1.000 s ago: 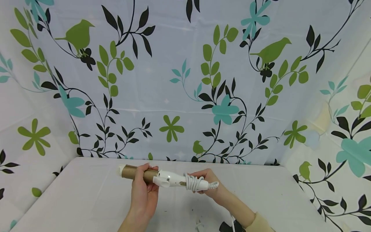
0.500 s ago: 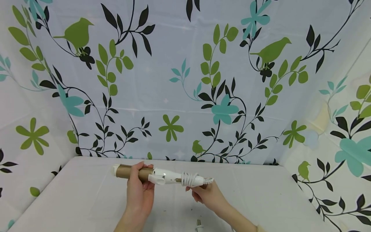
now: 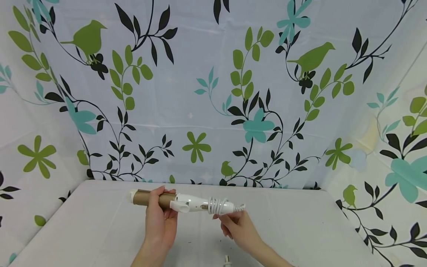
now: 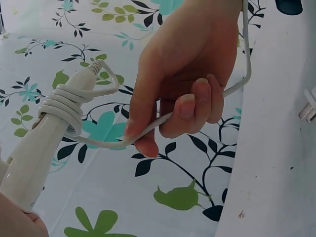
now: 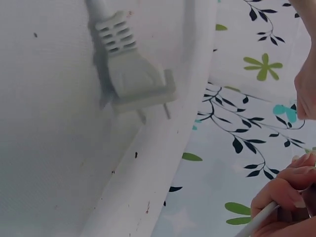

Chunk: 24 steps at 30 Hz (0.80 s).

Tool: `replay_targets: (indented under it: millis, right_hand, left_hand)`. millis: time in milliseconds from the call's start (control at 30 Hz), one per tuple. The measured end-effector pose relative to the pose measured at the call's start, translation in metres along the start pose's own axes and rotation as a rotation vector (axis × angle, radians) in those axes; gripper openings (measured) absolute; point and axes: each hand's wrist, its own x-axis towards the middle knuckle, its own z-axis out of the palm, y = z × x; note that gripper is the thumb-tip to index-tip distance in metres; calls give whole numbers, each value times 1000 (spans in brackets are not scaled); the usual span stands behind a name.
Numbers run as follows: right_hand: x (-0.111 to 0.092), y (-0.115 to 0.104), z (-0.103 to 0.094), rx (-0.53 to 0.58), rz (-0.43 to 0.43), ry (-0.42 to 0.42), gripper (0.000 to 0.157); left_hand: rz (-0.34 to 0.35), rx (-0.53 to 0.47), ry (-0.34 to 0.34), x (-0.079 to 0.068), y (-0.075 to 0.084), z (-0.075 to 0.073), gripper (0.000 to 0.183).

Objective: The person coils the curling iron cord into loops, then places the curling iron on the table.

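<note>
A curling iron point(image 3: 191, 203) with a gold-brown barrel and white handle is held level above the table. My left hand point(image 3: 160, 226) grips it round the barrel, thumb on the near side. White cord point(image 3: 217, 205) is coiled several times about the handle; in the left wrist view the coils point(image 4: 61, 106) sit near the handle's end. My right hand point(image 3: 241, 230), just below that end, pinches the cord between thumb and fingers, seen closely in the left wrist view. From there the cord runs through the curled fingers and back along the wrist.
A white two-pin plug point(image 3: 227, 261) lies on the white table point(image 3: 293, 222) near its front edge, seen larger in the right wrist view. Part of a dark object point(image 4: 289, 6) shows in the left wrist view. Cloth patterned with birds and leaves point(image 3: 213, 111) hangs behind and at the sides.
My right hand has come away from the handle's coiled end to just below it, pinching the cord. The curling iron and left hand have shifted slightly left. A black object has left the head view.
</note>
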Motion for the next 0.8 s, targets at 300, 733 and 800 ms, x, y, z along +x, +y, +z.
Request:
replay_targets:
  millis: [300, 733, 800]
  right_hand:
    - [-7, 1, 17, -136, -180, -144, 24]
    - [-18, 8, 34, -104, -256, -312, 37]
    - [-21, 9, 38, -75, -222, -316, 32]
  left_hand:
    - [17, -43, 20, 0, 0, 1, 20]
    - [34, -44, 35, -1, 0, 3, 19]
    - [36, -44, 39, -1, 1, 2, 20]
